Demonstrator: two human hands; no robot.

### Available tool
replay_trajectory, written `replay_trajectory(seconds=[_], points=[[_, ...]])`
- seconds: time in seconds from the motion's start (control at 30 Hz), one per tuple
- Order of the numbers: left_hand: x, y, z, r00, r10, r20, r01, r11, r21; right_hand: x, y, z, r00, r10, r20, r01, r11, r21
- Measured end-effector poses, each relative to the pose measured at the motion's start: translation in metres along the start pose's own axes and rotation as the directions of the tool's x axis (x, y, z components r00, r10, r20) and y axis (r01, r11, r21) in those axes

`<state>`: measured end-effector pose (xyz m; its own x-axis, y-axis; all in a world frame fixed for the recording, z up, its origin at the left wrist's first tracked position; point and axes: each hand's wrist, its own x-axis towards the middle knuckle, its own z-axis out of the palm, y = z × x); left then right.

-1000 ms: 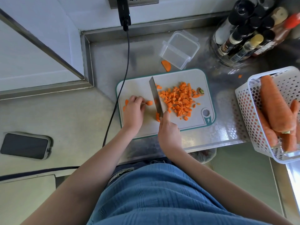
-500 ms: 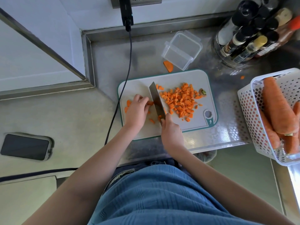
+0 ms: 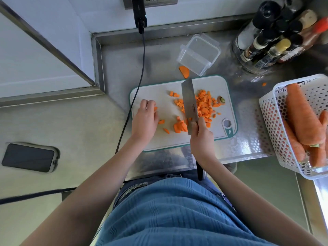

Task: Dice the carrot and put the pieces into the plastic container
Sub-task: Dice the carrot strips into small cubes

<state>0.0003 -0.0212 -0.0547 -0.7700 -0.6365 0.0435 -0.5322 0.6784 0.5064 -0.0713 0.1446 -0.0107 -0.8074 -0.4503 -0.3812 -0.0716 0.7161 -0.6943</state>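
A white cutting board [image 3: 159,141] with a teal rim lies on the steel counter. A heap of diced carrot [image 3: 205,103] covers its right half. A larger uncut carrot chunk [image 3: 180,126] and a few small bits lie near the middle. My right hand [image 3: 202,139] grips the handle of a cleaver [image 3: 190,102], whose blade lies lengthwise beside the heap, its flat side showing. My left hand [image 3: 144,118] rests at the board's left side, fingers curled over small carrot pieces. The clear plastic container [image 3: 198,54] lies tipped behind the board, with no carrot inside. One carrot slice [image 3: 184,71] sits beside it.
A white perforated basket [image 3: 271,125] at the right holds whole carrots [image 3: 301,112]. Sauce bottles [image 3: 276,36] stand at the back right. A black cable [image 3: 140,68] runs from the wall socket past the board's left edge. A phone [image 3: 29,158] lies at the left.
My right hand has lifted the cleaver and shifted it right, its flat side now showing. My left hand has drawn away to the left, leaving the carrot chunk uncovered in the middle.
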Motion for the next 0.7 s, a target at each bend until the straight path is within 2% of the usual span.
replay_trajectory(seconds=[0.1, 0.13, 0.17, 0.23, 0.33, 0.5, 0.7], points=[[-0.017, 0.015, 0.003, 0.993, 0.117, 0.009, -0.116, 0.991, -0.069, -0.002, -0.001, 0.002, 1.0, 0.005, 0.007, -0.004, 1.0, -0.017], [-0.021, 0.022, 0.005, 0.992, 0.118, 0.041, -0.113, 0.987, -0.116, -0.003, -0.002, 0.002, 1.0, 0.004, 0.001, -0.004, 1.0, -0.02], [-0.025, 0.029, 0.008, 0.993, 0.082, 0.09, -0.065, 0.983, -0.174, -0.002, -0.002, 0.002, 1.0, 0.004, -0.005, -0.004, 1.0, -0.023], [-0.032, 0.04, 0.014, 0.983, -0.073, 0.171, 0.12, 0.951, -0.284, 0.001, 0.0, 0.001, 1.0, 0.009, -0.012, -0.009, 0.999, -0.046], [-0.037, 0.048, 0.018, 0.921, -0.295, 0.253, 0.376, 0.845, -0.381, 0.006, 0.005, 0.0, 1.0, 0.014, -0.004, -0.015, 0.994, -0.107], [-0.035, 0.049, 0.016, 0.879, -0.389, 0.277, 0.474, 0.783, -0.404, 0.001, 0.011, 0.004, 0.999, 0.015, 0.048, -0.004, 0.977, -0.215], [-0.039, 0.053, 0.015, 0.891, -0.366, 0.267, 0.453, 0.752, -0.479, -0.005, 0.009, 0.01, 0.998, 0.029, 0.06, -0.019, 0.985, -0.169]])
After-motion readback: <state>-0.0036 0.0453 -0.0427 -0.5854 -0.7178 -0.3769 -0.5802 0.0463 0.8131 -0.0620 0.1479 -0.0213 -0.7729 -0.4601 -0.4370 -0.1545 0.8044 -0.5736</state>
